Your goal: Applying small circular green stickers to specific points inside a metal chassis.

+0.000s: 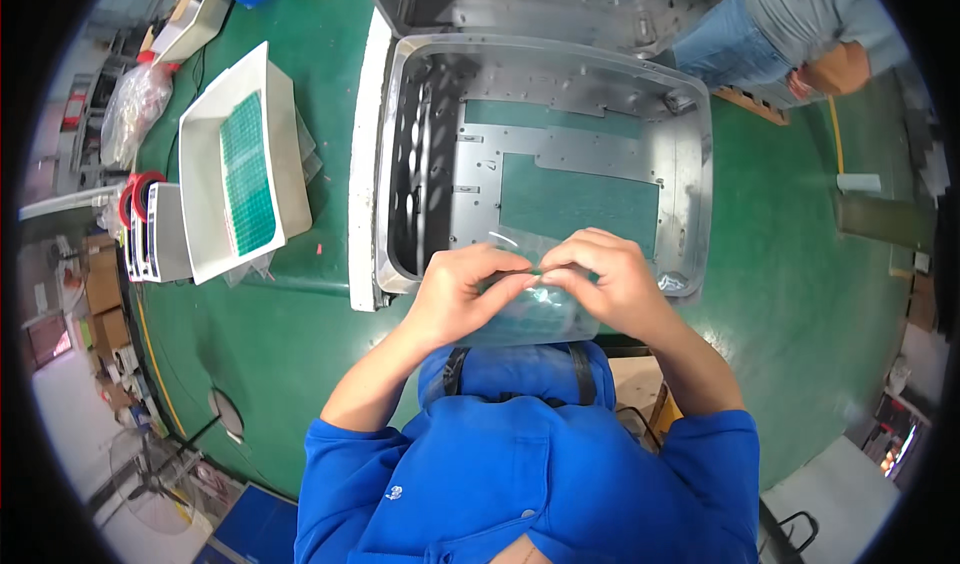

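Your left hand and right hand meet at centre frame, both pinching the top edge of a clear plastic bag; fingertips of the 2 hands nearly touch at the bag's mouth; the bag hangs just below them, w/ sth greenish inside, too blurred to tell what. The bag sits in front of the near edge of a big grey metal case, open side up, filling upper centre; its inner plate has cut-outs showing the green table under it. Left of the case, a white strip runs alongside; further left, a white tray holding a green sheet. Upper right, another person stands by the table.
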The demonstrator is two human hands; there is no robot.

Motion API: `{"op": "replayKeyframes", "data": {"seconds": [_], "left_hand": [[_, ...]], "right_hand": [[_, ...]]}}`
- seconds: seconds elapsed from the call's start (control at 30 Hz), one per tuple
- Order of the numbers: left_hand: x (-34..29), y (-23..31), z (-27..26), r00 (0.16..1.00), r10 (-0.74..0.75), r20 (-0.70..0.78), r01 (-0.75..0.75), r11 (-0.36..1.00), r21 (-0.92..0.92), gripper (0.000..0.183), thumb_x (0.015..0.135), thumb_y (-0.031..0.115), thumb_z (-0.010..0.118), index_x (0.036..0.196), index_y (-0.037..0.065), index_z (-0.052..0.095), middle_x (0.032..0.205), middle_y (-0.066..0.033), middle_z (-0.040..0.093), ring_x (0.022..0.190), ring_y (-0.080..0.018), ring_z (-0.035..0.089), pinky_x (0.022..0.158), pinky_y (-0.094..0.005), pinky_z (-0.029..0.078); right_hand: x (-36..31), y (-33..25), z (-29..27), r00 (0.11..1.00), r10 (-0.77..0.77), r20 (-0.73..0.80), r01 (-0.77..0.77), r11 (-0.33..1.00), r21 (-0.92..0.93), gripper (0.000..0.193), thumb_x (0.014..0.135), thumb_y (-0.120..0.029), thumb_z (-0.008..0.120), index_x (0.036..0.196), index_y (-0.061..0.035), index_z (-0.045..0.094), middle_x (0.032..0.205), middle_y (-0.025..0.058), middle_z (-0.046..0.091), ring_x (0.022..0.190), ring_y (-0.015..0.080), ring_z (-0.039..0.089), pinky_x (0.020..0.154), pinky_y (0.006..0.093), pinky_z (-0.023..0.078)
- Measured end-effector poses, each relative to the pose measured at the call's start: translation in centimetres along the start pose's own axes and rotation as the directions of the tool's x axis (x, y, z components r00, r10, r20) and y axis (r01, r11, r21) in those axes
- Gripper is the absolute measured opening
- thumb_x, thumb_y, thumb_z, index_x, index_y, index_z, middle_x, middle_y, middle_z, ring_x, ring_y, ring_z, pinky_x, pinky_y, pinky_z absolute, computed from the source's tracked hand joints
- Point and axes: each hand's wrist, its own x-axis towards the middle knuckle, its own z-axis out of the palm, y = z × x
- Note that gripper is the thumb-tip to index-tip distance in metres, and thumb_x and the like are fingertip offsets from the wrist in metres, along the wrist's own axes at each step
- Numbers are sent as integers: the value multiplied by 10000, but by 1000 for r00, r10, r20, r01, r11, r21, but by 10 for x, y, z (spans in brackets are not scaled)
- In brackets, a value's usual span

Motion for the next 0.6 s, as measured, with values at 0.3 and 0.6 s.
{"op": "replayKeyframes", "data": {"seconds": [0.3,0.6], "left_hand": [[8,-30,8,994,-93,-57,88,992,-90,85,740,55,672,794,1,634,705,-101,625,615,-181,603,536,-265,455],[13,-55,5,983,-184,-17,182,980,-80,92,724,64,685,768,4,631,694,-107,622,599,-195,603,524,-272,453]], "right_hand": [[21,28,-3,1000,2,24,-1,1000,-29,126,713,-73,670,835,-52,644,820,51,652,783,191,585,773,309,404],[27,43,24,995,53,-82,-60,994,-87,102,702,-36,664,793,-74,640,833,31,659,778,167,588,743,281,403]]}}
